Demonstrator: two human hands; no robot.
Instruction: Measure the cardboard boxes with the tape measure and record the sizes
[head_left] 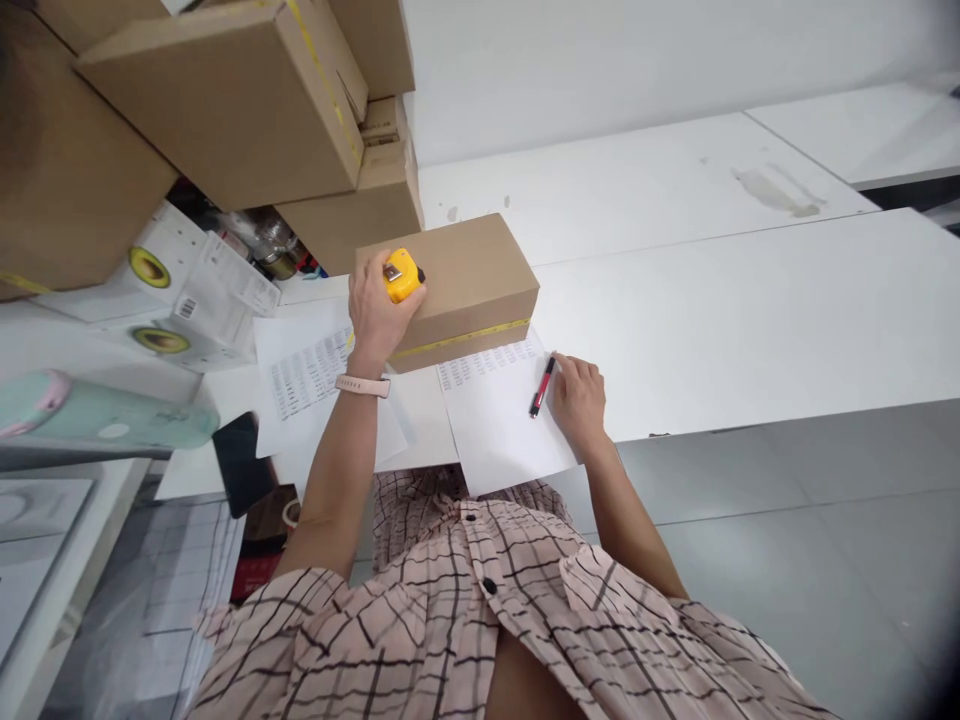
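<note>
My left hand is closed around a yellow tape measure. It rests on the left end of a closed brown cardboard box, which has a strip of yellow tape along its front side. My right hand lies with curled fingers at the right edge of a printed sheet. At the tips of its thumb and forefinger is the upper end of a red and black pen, its other end pointing down over the paper. The fingertips underneath are hidden. The box stands on the sheet's upper part.
Stacked cardboard boxes rise at the back left, above white cartons with avocado pictures. More printed sheets lie under my left forearm. A green bottle and a dark phone are at left. The white table extends rightward.
</note>
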